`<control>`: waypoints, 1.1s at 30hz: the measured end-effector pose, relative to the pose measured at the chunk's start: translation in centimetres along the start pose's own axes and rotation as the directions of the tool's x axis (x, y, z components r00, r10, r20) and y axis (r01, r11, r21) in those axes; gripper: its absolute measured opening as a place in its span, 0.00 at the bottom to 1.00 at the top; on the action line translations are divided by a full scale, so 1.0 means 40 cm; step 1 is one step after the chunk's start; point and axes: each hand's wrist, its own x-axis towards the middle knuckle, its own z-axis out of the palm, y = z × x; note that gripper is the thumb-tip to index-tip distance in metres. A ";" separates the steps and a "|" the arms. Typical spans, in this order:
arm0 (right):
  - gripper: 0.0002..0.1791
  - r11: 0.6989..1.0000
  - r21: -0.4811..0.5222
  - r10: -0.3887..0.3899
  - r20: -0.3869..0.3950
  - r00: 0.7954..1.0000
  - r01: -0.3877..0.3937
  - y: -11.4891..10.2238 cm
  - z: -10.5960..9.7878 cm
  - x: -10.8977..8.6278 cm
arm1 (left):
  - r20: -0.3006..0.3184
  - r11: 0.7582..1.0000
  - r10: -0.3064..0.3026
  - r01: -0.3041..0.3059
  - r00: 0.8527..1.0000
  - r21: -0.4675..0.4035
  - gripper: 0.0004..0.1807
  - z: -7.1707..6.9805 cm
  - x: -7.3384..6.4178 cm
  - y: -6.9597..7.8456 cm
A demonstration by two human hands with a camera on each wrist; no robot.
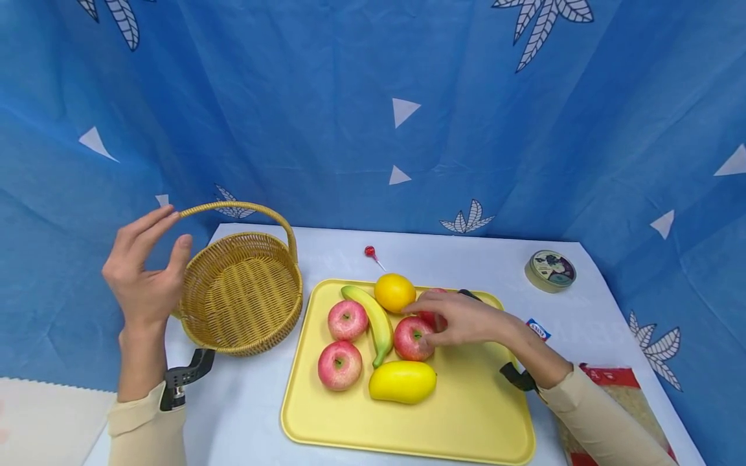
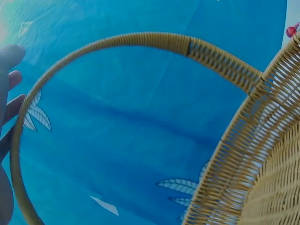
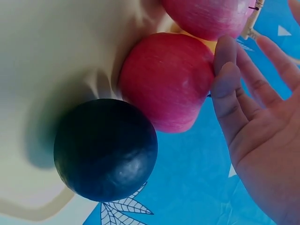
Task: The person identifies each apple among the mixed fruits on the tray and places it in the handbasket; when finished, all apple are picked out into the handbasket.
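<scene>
"State of the left hand (image 1: 142,265)?"

"Thumb well apart from the fingers, which lie at the handle (image 1: 250,206) of the wicker basket (image 1: 245,304). Contact cannot be confirmed."

"And the right hand (image 1: 466,317)?"

"Thumb and fingers parted, at a red apple (image 1: 410,338) on the yellow tray (image 1: 466,414). No grip seen; whether it touches, I cannot tell."

"Surroundings of that apple?"

"Banana (image 1: 377,317) to its left, yellow mango (image 1: 402,382) on the near side, another red apple (image 3: 164,82) partly beneath the hand, a dark round object (image 3: 105,150) beside that one."
</scene>
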 end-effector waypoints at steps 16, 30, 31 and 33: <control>0.37 0.993 -0.119 0.018 -0.024 1.000 -0.021 -0.007 0.038 -0.006 | -0.171 0.974 -0.197 0.172 0.965 -0.149 0.08 -0.020 -0.042 -0.072; 0.38 0.983 -0.165 0.079 -0.042 0.996 -0.085 -0.025 0.062 0.002 | -0.196 0.972 -0.170 0.132 0.966 -0.193 0.09 -0.025 -0.081 -0.118; 0.38 0.981 -0.171 0.084 -0.042 0.996 -0.090 -0.026 0.064 0.003 | -0.204 0.971 -0.169 0.127 0.964 -0.204 0.09 -0.024 -0.083 -0.120; 0.38 0.978 -0.183 0.097 -0.042 0.994 -0.103 -0.029 0.068 0.004 | -0.225 0.966 -0.169 0.115 0.959 -0.233 0.09 -0.021 -0.086 -0.122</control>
